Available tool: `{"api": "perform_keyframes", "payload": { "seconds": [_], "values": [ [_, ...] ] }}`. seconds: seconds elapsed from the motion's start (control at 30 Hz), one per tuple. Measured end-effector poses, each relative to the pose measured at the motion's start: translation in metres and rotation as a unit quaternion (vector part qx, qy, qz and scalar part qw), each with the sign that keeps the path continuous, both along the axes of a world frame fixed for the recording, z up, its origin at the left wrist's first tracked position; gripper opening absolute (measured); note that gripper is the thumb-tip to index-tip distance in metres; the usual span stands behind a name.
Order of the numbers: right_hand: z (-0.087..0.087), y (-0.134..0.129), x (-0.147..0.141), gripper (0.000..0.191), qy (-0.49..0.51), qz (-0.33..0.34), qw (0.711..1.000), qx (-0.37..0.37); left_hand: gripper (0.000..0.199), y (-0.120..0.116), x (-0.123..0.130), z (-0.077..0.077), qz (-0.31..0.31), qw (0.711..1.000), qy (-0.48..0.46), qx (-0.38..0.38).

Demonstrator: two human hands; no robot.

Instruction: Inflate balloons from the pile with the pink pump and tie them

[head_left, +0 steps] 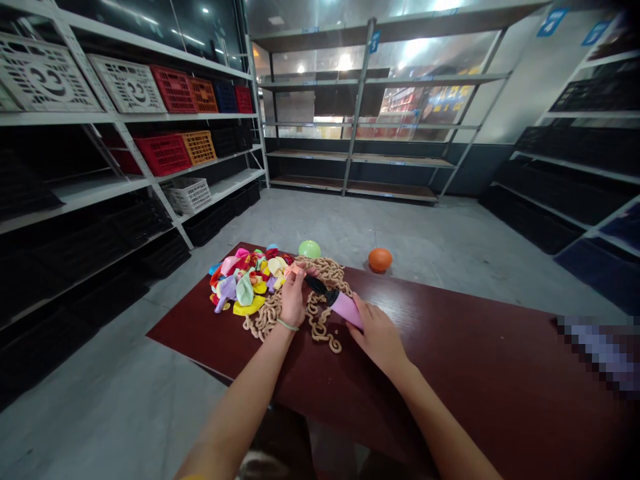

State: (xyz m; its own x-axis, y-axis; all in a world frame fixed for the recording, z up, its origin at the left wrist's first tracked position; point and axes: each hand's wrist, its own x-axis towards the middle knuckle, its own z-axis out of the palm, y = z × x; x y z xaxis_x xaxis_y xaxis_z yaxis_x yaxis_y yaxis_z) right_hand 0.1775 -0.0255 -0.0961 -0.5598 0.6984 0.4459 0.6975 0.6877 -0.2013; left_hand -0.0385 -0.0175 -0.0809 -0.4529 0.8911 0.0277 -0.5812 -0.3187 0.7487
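In my right hand (380, 337) is a pink hand pump (347, 309), its black end (317, 285) pointing up and left. My left hand (293, 301), wearing a pale green band on the wrist, pinches a peach-coloured deflated balloon (295, 270) near the tip of the pump. Whether the balloon sits over the nozzle cannot be made out. Just left of that hand lies a heap of deflated balloons (245, 291) in many colours. Beneath and around both hands, a thick beige cord (324, 327) is spread in loops on the dark red table (450, 347).
A green inflated balloon (309, 249) shows at the table's far edge. Beyond it, an orange balloon (380, 260) rests on the grey floor. Shelves with crates (173, 90) stand at left, a metal rack (357, 120) behind. A pixelated patch (600, 350) covers the table's right end.
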Motion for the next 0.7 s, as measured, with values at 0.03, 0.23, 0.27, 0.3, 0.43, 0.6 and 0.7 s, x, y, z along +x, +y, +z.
{"api": "perform_keyframes", "payload": {
  "seconds": [0.03, 0.23, 0.27, 0.3, 0.43, 0.6, 0.7],
  "values": [
    [-0.001, 0.000, -0.001, 0.061, 0.000, 0.001, 1.000, 0.001, 0.037, -0.001, 0.003, 0.002, -0.008, 1.000, -0.021, 0.006],
    [0.004, -0.006, -0.006, 0.057, -0.021, -0.013, 1.000, -0.001, 0.038, -0.003, 0.016, 0.007, -0.019, 0.995, -0.089, 0.042],
    [0.005, -0.008, -0.007, 0.057, -0.028, -0.020, 0.999, -0.002, 0.038, -0.003, 0.015, 0.008, -0.014, 0.995, -0.090, 0.043],
    [0.006, -0.009, -0.008, 0.057, -0.034, -0.027, 0.999, -0.003, 0.036, -0.004, 0.015, 0.008, -0.010, 0.995, -0.090, 0.042],
    [0.005, -0.010, -0.007, 0.059, -0.053, -0.044, 0.998, -0.008, 0.030, -0.005, 0.017, 0.014, 0.002, 0.993, -0.109, 0.042],
    [-0.002, -0.004, -0.002, 0.059, -0.058, -0.039, 0.997, 0.015, 0.035, -0.003, 0.034, 0.027, 0.038, 0.988, -0.138, 0.050],
    [-0.006, -0.002, 0.002, 0.059, -0.046, -0.032, 0.998, 0.014, 0.038, -0.001, 0.043, 0.033, 0.050, 0.990, -0.117, 0.066]
  ]
}}
